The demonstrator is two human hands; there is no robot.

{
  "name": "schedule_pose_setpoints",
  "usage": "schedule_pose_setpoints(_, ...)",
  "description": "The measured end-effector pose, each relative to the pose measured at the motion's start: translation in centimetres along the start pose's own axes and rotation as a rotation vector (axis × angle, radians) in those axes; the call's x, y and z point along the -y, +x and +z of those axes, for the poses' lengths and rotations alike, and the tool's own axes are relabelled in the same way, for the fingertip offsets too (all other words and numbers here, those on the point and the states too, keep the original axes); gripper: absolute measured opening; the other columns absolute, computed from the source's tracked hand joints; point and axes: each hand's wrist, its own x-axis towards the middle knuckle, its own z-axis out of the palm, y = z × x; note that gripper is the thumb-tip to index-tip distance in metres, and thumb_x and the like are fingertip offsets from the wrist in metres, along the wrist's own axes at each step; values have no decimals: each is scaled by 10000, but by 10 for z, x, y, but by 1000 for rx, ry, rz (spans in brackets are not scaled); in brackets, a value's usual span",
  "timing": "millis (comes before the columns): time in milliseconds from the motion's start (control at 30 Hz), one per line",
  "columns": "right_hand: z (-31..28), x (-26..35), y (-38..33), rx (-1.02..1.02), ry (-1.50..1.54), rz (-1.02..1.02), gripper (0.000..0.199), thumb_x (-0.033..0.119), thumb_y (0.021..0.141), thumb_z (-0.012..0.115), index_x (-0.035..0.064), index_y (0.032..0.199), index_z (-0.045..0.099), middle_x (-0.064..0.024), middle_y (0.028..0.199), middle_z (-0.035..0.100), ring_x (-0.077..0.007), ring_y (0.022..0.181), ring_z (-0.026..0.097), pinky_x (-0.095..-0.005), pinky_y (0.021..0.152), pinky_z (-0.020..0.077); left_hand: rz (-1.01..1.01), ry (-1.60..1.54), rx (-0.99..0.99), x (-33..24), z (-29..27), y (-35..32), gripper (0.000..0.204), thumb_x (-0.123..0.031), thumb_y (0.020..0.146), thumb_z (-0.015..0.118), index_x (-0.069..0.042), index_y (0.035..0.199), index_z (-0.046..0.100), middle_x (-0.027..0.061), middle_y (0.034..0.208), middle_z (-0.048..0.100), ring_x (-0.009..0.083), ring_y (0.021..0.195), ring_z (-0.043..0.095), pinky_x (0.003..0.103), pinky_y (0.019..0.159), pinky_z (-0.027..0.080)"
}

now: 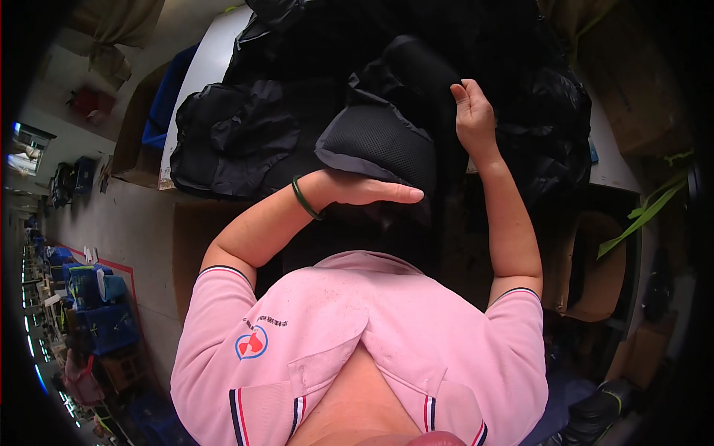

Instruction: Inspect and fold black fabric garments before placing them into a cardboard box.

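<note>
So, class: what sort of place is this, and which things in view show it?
Probably a sewing or bag-making workshop: black padded mesh fabric pieces heaped on a white worktable, blue plastic crates along a long floor, and the left hand pressing the fabric.

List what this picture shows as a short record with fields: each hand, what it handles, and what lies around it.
Left hand: left hand lies flat, fingers straight, under the mesh-padded part of a black bag.
Right hand: right hand grips a fold of the black fabric, fingers curled.
Wrist: green bangle on the left wrist.
Work surface: white table, mostly covered by a pile of black bags.
Clothing: pink polo shirt with dark-trimmed sleeves.
Surroundings: blue bins on the floor to the left; a green leaf to the right.
</note>
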Motion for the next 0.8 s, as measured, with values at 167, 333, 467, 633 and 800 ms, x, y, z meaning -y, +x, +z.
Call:
schedule_pose_setpoints(167, 2, -81, -18, 272, -569, 47, 260, 266, 966, 507, 49, 1057, 616, -219, 929, 667, -383, 900, 637, -446, 739, 509, 880, -1338, 163, 39, -42, -36, 811, -715, 791, 571, 35, 1086, 657, 170, 1218, 615, 299, 1115, 589, 458, 1013, 415)
schedule_pose_setpoints(333, -82, -116, -4, 8, -202, 206, 212, 236, 928, 617, 30, 898, 657, -66, 717, 611, -160, 674, 587, -303, 633, 459, 77, -554, -428, 41, -121, -54, 640, -556, 938, 503, 23, 1196, 591, 134, 1160, 637, 219, 1065, 606, 312, 926, 471)
schedule_pose_setpoints(467, -126, -8, 27, 134, 660, 525, 267, 273, 948, 600, 20, 1008, 662, -62, 888, 691, -124, 754, 663, -244, 668, 560, 16, -689, -601, 75, -134, -44, 430, -375, 949, 584, -5, 1166, 612, 84, 1127, 651, 179, 1030, 606, 324, 932, 454)
schedule_pose_setpoints(633, -126, 157, 46, 260, 751, 188, 376, 315, 896, 647, -11, 1080, 622, -110, 906, 681, -166, 735, 691, -241, 623, 587, -40, -1031, -567, 128, -119, -2, 307, -311, 954, 583, -109, 1184, 591, 57, 1150, 646, 187, 1068, 592, 397, 927, 465)
schedule_pose_setpoints(800, -35, 263, 111, 620, 784, 56, 177, 196, 887, 660, 36, 962, 671, -75, 774, 668, -135, 653, 641, -262, 580, 506, -73, -1258, -582, 158, -83, 22, 344, -235, 929, 612, -65, 1221, 552, 94, 1176, 627, 232, 1017, 627, 448, 963, 473)
